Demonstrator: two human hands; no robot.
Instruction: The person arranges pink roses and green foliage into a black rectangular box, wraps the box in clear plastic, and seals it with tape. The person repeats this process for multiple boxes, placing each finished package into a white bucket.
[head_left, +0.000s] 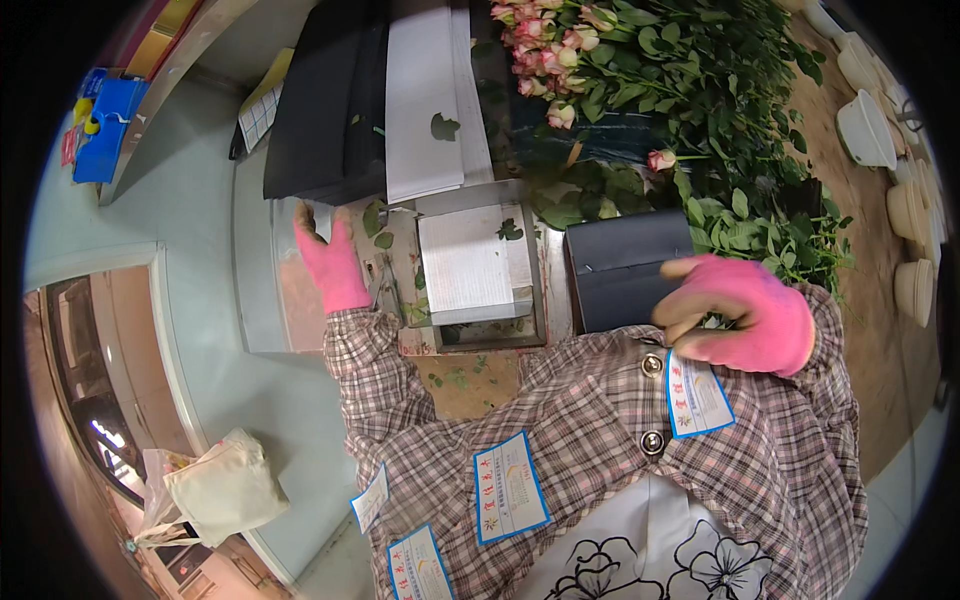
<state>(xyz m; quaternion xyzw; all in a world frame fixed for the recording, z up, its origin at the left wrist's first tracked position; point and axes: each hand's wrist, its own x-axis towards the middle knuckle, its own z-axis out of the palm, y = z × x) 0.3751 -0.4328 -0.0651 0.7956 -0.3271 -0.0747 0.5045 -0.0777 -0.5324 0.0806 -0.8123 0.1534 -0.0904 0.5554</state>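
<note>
My left hand (334, 262), in a pink glove with brownish fingertips, reaches to the lower edge of a stack of black sheets (326, 112). Its thumb and fingers are spread; whether the tips touch the stack is unclear. My right hand (750, 319), gloved alike, hovers before my chest with curled fingers and a gap inside them. Just below its thumb, a blue-bordered printed label (701, 401) sticks to my plaid shirt; I cannot tell if they touch. Beneath the fingers lies a folded black sheet or pad (630, 262). Between the hands stands a metal frame (538, 277) holding white corrugated sheets (465, 262).
White sheets (424, 97) lie beside the black stack. Pink-edged roses (544, 56) with leafy stems (705, 97) cover the upper right. White bowls (866, 131) line the far right. A blue box (109, 124) sits upper left; a cloth bag (225, 487) hangs lower left.
</note>
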